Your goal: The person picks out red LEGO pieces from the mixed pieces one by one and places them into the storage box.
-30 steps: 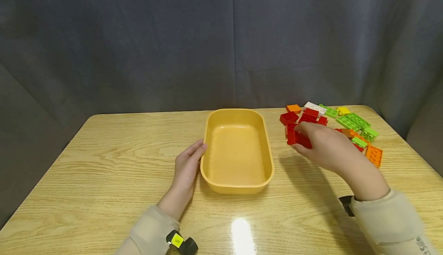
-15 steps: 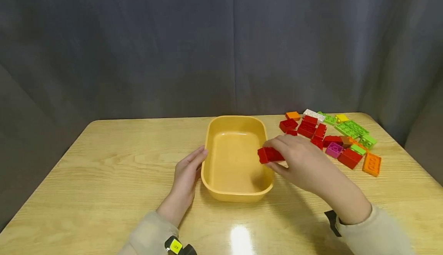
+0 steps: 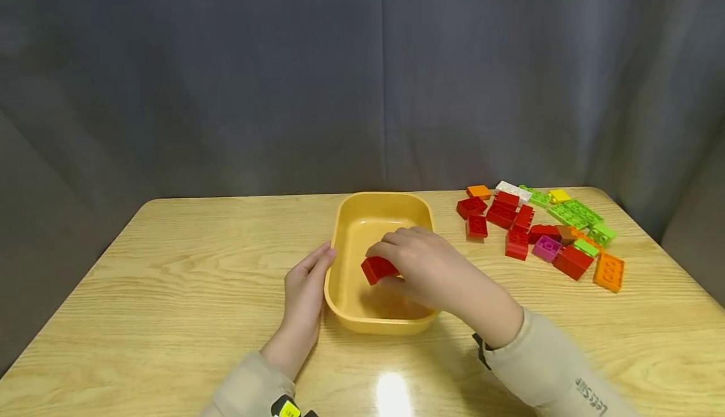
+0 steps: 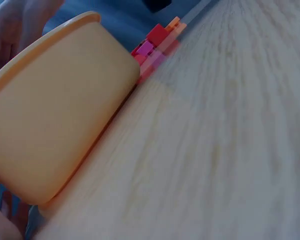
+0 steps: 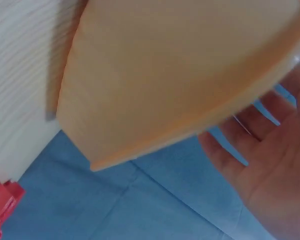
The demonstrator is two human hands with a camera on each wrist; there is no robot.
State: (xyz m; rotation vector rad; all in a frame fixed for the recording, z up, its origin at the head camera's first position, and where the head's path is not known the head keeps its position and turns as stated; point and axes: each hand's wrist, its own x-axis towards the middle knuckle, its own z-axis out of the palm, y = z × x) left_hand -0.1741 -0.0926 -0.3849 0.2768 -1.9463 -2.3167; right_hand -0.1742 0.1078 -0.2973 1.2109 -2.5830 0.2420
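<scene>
In the head view, a yellow plastic bin (image 3: 347, 307) stands on the table. My left hand (image 3: 303, 291) rests against the bin's left outer wall, with thumb and fingertips right at the rim. My right hand (image 3: 421, 266) reaches over the bin from the right and pinches a red toy building brick (image 3: 376, 270) inside its outline. Part of that brick is hidden by the fingers. The right wrist view shows the right hand (image 5: 270, 150) with its fingers beyond the bin's rim (image 5: 190, 132); the brick is hidden there.
To the right lies a loose group of toy bricks: several red bricks (image 3: 501, 216), a purple brick (image 3: 547, 249), green bricks (image 3: 576, 213), orange bricks (image 3: 609, 272), a white brick (image 3: 513, 191) and a yellow brick (image 3: 559, 195). A dark curtain (image 3: 283, 77) hangs behind the table (image 3: 187, 297).
My right hand has carried the red brick leftward from the brick group to over the bin. My left hand has stayed at the bin's left side.
</scene>
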